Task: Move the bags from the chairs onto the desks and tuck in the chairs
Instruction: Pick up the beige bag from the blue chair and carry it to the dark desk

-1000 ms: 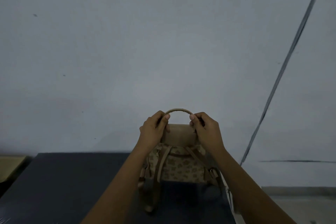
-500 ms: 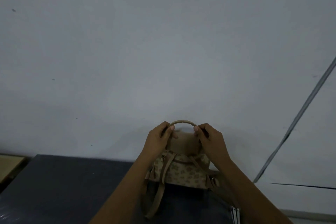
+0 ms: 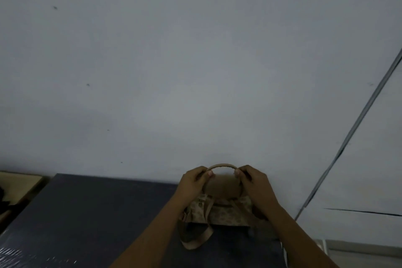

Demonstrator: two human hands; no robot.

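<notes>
Since the earlier frame, the backpack (image 3: 219, 209) is seen lowered onto the dark desk (image 3: 91, 213), near its far right corner by the wall (image 3: 195, 61). Its curved top handle (image 3: 222, 166) is pinched at either end by the left hand (image 3: 192, 183) and right hand (image 3: 253, 183). One strap (image 3: 195, 238) apparently lies loose on the desktop, though dim light obscures it.

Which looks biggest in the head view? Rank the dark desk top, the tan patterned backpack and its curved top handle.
1. Dark desk top
2. Tan patterned backpack
3. Curved top handle
</notes>
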